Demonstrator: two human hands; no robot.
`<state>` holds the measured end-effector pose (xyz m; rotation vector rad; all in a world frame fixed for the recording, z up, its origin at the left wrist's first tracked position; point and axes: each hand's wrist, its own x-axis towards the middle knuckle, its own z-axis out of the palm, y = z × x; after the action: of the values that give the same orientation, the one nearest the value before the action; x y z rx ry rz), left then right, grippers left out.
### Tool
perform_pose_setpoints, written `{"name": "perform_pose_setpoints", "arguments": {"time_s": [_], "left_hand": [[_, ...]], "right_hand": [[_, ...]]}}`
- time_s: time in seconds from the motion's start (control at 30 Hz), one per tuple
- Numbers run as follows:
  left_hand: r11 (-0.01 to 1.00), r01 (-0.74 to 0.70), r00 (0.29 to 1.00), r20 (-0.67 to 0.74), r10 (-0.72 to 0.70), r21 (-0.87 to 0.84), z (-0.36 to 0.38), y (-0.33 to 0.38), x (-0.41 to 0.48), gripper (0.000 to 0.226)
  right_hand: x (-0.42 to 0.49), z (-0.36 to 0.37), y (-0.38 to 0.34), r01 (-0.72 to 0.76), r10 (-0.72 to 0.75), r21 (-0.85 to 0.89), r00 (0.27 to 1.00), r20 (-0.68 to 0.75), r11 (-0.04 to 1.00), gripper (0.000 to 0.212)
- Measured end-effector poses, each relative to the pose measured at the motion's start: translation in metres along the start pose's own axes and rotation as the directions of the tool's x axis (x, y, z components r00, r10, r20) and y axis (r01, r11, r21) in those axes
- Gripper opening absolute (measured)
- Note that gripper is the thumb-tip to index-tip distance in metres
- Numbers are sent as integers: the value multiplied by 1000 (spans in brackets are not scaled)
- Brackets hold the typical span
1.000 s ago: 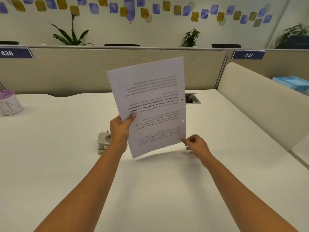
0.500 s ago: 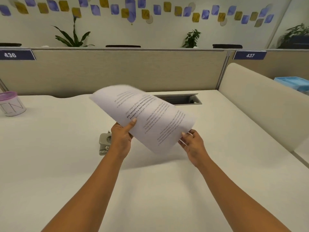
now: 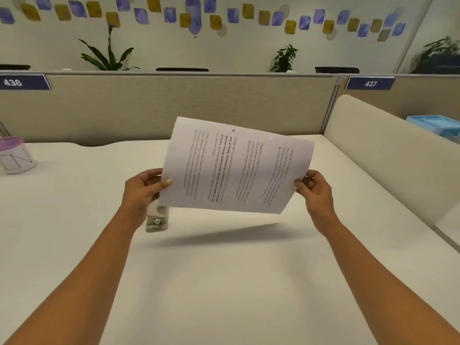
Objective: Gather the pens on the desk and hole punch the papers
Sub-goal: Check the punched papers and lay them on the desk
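Matt paper over a smooth desk, with cloth panels behind.

The paper [image 3: 236, 165] was thin, matt and white, printed in black, and it bowed softly. The desk [image 3: 224, 282] had a smooth off-white top with a dull sheen. The hole punch [image 3: 157, 219] looked like grey painted metal with a small bright metal fitting. The partition [image 3: 189, 105] was beige woven cloth under a metal rail [image 3: 189, 74]; the side divider [image 3: 388, 155] was smooth, matt cream. The cup [image 3: 17, 160] was matt white with a glossier purple lid [image 3: 11, 143]. The tray [image 3: 438, 123] looked like pale blue plastic.
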<state>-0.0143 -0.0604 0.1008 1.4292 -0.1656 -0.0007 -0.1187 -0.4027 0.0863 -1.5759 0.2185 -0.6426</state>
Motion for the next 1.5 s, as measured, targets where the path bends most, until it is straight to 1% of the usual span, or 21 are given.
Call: {"name": "perform_pose_setpoints", "arguments": {"time_s": [0.1,0.17,0.23,0.33,0.5,0.6,0.67,0.73,0.8,0.87,0.93,1.0,1.07,1.1,1.17,1.27,1.3,1.33,1.37,1.43,1.5], "left_hand": [[999,-26,999,35,24,38,5,-3,-1,24],[999,-42,999,20,42,31,9,-7,-3,23],[998,-46,999,7,46,48,11,-11,-5,24],[996,-15,1000,11,14,90,13,-19,-8,28],[995,51,998,17,-52,82,18,-27,-14,28],[996,49,999,6,-49,73,23,-25,-16,25],[996,41,999,3,-41,73,26,-23,-18,24],[995,53,999,1,-54,80,28,-23,-18,22],[992,66,998,-3,-66,108,30,-22,-20,18],[991,75,997,-13,-75,113,32,-22,-20,16],[992,87,996,-42,-83,89,35,-22,-21,17],[992,112,990,-92,-107,50,39,-24,-19,21],[992,130,983,-135,-128,6,45,-27,-19,24],[991,135,978,-159,-135,-8,49,-29,-19,24],[988,151,964,-215,-156,-40,56,-35,-20,23],[974,180,936,-281,-212,-137,68,-41,-21,27],[966,192,926,-294,-236,-171,72,-43,-21,29],[958,203,919,-299,-258,-204,76,-43,-22,30],[950,209,916,-294,-274,-233,80,-44,-23,31],[941,208,924,-261,-279,-268,87,-45,-28,32],[934,205,938,-215,-274,-293,92,-46,-34,32]], "right_hand": [[0,5,0,29,-29,-11,999,-31,1000,24],[-1,7,2,30,-31,-16,997,-64,999,24],[-2,6,7,16,-20,-46,997,-81,999,19],[-6,3,16,-40,33,-97,997,-71,995,10],[-12,0,26,-97,87,-146,994,-67,985,16],[-13,1,29,-131,118,-160,989,-93,978,13],[-12,2,29,-134,119,-153,987,-106,979,7],[-12,2,29,-127,109,-164,987,-116,978,7],[-12,4,30,-116,86,-200,985,-151,973,13],[-14,6,31,-109,49,-257,972,-229,960,19],[-17,8,33,-131,45,-307,961,-273,943,15],[-20,10,34,-190,132,-327,972,-193,926,12],[-24,15,34,-262,267,-339,963,-33,903,16],[-27,19,33,-300,338,-360,940,47,884,19],[-33,29,30,-378,470,-390,865,174,840,24],[-39,48,25,-540,615,-305,739,275,785,31],[-41,54,23,-584,635,-250,714,295,773,33],[-42,60,22,-614,636,-177,708,306,769,33],[-43,66,21,-627,620,-85,725,299,774,31],[-44,76,22,-595,565,93,794,223,799,25],[-43,82,22,-535,521,173,845,122,827,24]]}}
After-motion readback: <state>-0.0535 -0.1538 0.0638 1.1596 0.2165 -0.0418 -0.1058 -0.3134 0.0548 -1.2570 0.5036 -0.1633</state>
